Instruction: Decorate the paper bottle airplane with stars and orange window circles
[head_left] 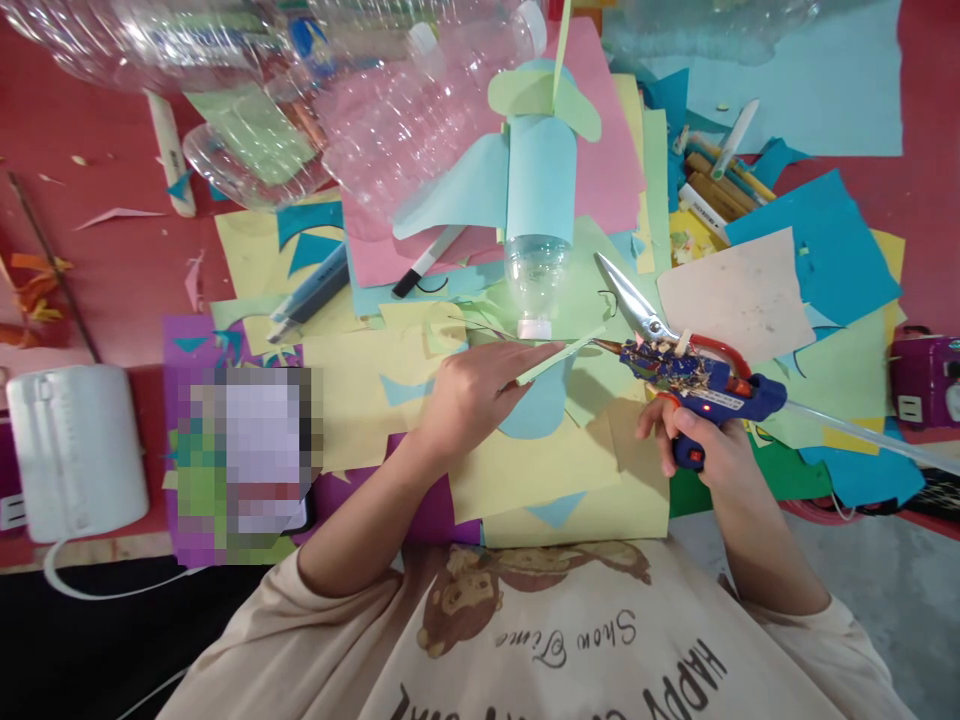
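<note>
— Green paper strip point(561, 358), who is pinching it?
— The left hand point(472, 395) is clamping it just beside the bottle point(537, 262) cap; the right hand point(697, 440) is gripping the glue gun point(705, 385), nozzle at its end.

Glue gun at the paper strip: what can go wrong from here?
1. The nozzle of the glue gun meets the green paper strip near the left hand; hot glue could burn fingers.
2. Open scissors lie just behind the gun; the right hand could brush the blades.
3. Drips could stick the loose paper sheets underneath.
</note>
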